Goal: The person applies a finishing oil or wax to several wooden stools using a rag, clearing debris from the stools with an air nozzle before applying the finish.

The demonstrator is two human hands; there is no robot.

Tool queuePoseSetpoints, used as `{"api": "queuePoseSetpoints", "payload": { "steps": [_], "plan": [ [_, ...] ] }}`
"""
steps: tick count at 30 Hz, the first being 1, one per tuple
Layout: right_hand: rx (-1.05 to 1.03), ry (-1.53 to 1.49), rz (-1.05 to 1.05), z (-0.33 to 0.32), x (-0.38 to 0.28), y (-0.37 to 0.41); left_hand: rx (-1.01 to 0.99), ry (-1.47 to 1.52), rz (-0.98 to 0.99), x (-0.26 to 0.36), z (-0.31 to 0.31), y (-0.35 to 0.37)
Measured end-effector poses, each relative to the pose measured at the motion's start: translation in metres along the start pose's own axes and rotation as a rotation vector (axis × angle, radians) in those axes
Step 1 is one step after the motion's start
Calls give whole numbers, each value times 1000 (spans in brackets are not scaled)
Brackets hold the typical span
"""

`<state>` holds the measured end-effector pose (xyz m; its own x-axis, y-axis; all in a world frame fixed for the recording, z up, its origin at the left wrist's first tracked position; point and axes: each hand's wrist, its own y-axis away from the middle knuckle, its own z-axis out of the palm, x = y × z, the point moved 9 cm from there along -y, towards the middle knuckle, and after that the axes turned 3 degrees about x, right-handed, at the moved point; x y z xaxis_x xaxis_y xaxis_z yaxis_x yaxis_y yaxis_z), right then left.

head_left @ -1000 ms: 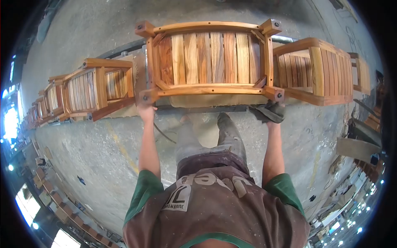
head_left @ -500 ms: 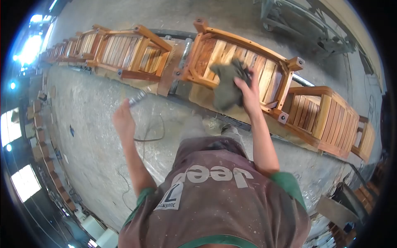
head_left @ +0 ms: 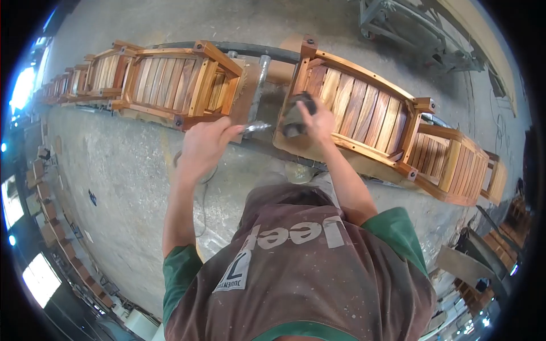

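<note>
My left hand (head_left: 207,145) is closed on a slim tool (head_left: 255,127) with a shiny, silvery end, smeared by motion; its exact kind I cannot tell. The tool points right, towards my other hand. A crumpled dark grey-green cloth (head_left: 294,120) is bunched in my right hand (head_left: 320,122). That hand is over the near left corner of a slatted wooden furniture frame (head_left: 367,111), which has a post at each corner. Part of the frame's left side is hidden behind the cloth and hand.
More slatted wooden pieces (head_left: 165,79) line up to the left, and others (head_left: 455,162) stand to the right. Between the frames lies a metal roller (head_left: 260,77) of the conveyor. A metal cart (head_left: 392,23) stands on the concrete floor beyond. A cable (head_left: 206,199) trails near my legs.
My left hand has moved right and forward with the tool, closer to my right hand. My right hand has shifted left with the cloth, which is now more bunched. The view has shifted slightly.
</note>
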<state>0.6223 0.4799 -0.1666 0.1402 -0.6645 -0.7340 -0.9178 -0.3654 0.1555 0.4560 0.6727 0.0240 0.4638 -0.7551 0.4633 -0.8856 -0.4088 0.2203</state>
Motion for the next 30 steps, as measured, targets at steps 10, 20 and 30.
{"api": "queuePoseSetpoints", "payload": {
  "steps": [10, 20, 30],
  "plan": [
    [186, 151, -34, -29, 26, -23, -118, -219, 398, 40, 90, -94],
    [147, -19, 45, -20, 56, -67, -336, -277, 548, 91, 153, -108],
    [-183, 366, -122, -30, 52, -15, -276, -381, 480, 81, 150, -129]
  ]
}}
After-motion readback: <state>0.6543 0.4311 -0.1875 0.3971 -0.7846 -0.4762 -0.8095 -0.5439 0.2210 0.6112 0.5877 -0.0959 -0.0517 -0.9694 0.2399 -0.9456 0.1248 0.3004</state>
